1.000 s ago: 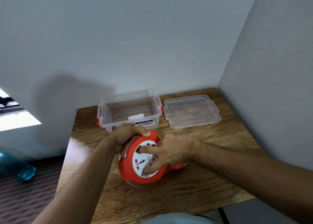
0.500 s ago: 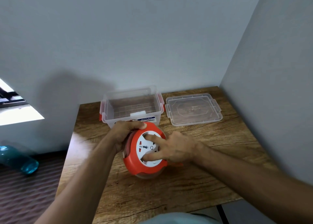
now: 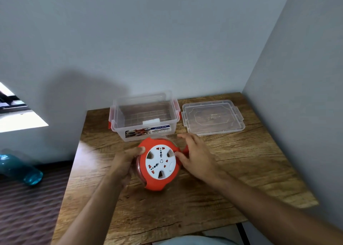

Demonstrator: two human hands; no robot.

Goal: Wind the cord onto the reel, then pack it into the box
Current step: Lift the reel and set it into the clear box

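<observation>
An orange cord reel (image 3: 159, 179) with a white socket face (image 3: 160, 162) stands tilted on the wooden table (image 3: 241, 170), just in front of the clear plastic box (image 3: 143, 113). My left hand (image 3: 124, 163) grips the reel's left rim, thumb on the orange edge. My right hand (image 3: 196, 157) rests against the reel's right side, thumb on the rim and fingers spread above an orange plug piece (image 3: 186, 150) that is partly hidden. No loose cord shows. The box is open, with red latches on its ends.
The box's clear lid (image 3: 212, 117) lies flat to the right of the box, near the right wall. The table fits into a corner between two grey walls. A blue bottle (image 3: 20, 167) lies on the floor at the left.
My right hand has come off the white socket face and moved to the reel's right edge. The reel now faces up more, with its whole face in sight. My left hand slid down the left rim.
</observation>
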